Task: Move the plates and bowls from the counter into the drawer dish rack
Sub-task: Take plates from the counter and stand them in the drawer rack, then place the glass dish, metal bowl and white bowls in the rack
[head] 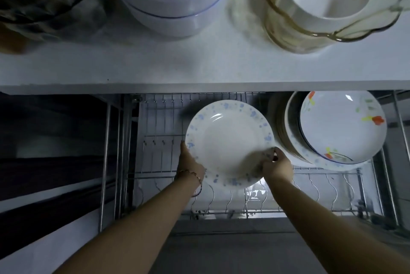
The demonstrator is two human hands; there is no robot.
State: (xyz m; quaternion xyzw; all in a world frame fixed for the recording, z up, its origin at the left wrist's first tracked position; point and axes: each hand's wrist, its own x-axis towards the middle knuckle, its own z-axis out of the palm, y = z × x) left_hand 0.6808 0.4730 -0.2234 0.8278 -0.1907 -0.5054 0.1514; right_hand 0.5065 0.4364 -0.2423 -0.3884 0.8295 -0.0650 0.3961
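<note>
Dim bluish light is brightest on the far white speckled countertop (199, 67), the near steel wire drawer rack (288, 212) sits in shadow, glare dots the white orange-flowered plate (341, 127), and the edges bend blurrily.

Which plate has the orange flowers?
The frontmost racked plate at right; the held plate, between left hand and right hand, has blue speckles.

Your left hand (191, 160) gripping the left rim of the plate (229, 140), your right hand (277, 166) pinching its right rim, both forearms extended forward, converging inward.
</note>
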